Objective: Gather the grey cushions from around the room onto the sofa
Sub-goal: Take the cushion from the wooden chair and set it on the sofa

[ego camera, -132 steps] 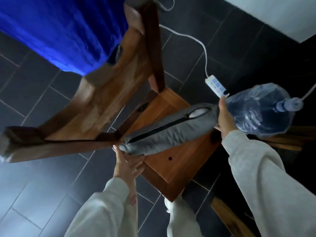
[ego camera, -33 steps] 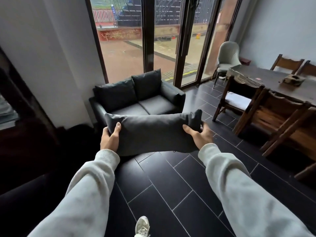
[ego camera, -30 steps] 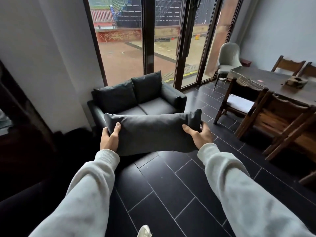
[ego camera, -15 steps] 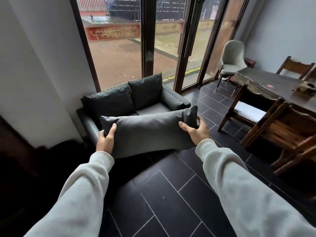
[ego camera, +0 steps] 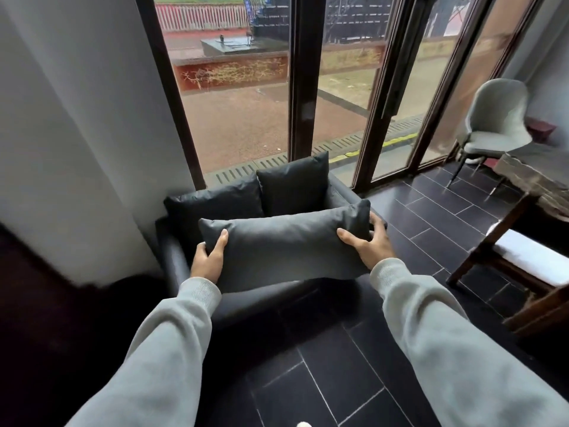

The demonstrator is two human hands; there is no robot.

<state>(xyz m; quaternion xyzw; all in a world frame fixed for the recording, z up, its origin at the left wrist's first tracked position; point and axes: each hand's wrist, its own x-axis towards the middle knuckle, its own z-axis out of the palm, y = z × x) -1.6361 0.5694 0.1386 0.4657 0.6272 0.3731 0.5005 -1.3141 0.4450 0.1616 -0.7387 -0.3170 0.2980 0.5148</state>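
I hold a long grey cushion (ego camera: 286, 245) flat in front of me, above the seat of a small dark sofa (ego camera: 172, 251). My left hand (ego camera: 209, 260) grips its left end, thumb on top. My right hand (ego camera: 369, 245) grips its right end. Two dark back cushions (ego camera: 289, 183) lean upright against the sofa's backrest. The held cushion hides most of the seat.
Tall glass doors (ego camera: 308, 87) stand right behind the sofa, a white wall (ego camera: 77, 134) to its left. A wooden chair with a white seat pad (ego camera: 523, 260) and a dark table (ego camera: 535, 174) are at the right. A grey armchair (ego camera: 495, 124) stands in the far corner.
I walked from the wooden chair across the tiled floor to the sofa with the cushion in both hands. The sofa is now directly below the cushion.
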